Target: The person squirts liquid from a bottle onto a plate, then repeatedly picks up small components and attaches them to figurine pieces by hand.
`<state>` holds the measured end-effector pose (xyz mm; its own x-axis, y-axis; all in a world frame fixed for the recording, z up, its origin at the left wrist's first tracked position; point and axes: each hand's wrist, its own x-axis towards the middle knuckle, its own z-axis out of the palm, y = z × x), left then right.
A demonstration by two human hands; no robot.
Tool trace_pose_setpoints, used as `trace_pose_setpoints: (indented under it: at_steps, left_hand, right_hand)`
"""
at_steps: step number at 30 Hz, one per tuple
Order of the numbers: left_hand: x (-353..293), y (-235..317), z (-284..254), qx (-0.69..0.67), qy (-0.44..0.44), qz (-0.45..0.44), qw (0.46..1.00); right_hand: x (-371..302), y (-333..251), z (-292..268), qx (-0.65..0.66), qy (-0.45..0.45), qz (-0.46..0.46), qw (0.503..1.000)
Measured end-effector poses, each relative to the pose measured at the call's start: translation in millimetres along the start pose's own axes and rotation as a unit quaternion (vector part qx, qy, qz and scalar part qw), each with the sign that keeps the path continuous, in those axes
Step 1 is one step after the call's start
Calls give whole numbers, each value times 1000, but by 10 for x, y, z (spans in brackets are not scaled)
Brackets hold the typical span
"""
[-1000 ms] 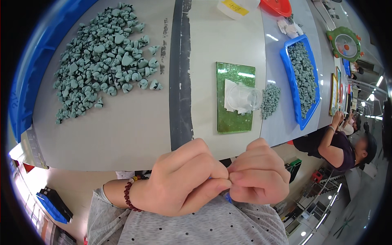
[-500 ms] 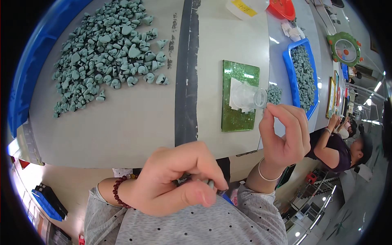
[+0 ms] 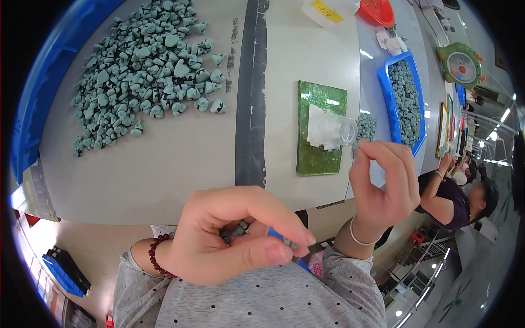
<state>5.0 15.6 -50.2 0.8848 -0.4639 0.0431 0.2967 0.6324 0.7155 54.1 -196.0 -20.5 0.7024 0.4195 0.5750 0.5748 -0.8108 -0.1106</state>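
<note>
A view from above looks down on a person's two hands, held close to the chest over a grey dotted shirt. The left hand is curled shut, thumb pressed across the fingertips, clamped on a small grey-green piece and on a thin blue stick. The stick's long axis runs on a slant, from the fingers down and to the right, and its lower end pokes out past the thumb. The piece is mostly hidden inside the fist, so which way it faces cannot be told. A dark red bead bracelet circles the left wrist.

The right hand is raised higher and well apart from the left, fingers bent with thumb and forefinger tips pinched together; whether anything is between them cannot be seen. A thin pale band sits on its wrist.

Beyond the hands lies a pale surface with a dark stripe running away from the viewer. At far left on it sits a large heap of grey-green pieces. To the right is a green mat with a clear plastic cup lying on its side. Further right, a blue tray holds more pieces. At the right edge another person sits in a dark top.
</note>
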Motion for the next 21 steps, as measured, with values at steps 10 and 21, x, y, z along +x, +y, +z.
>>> trace_pose_setpoints:
  at_steps: [10, 21]
  left_hand:
    - [67, -12, -13, 260, 6, 140, 955]
    - [-7, -158, 137, 245, 106, 173, 948]
  right_hand:
    - [-137, -408, 1, 496, 48, 157, 853]
    - [-121, -460, -18, 482, -33, 115, 868]
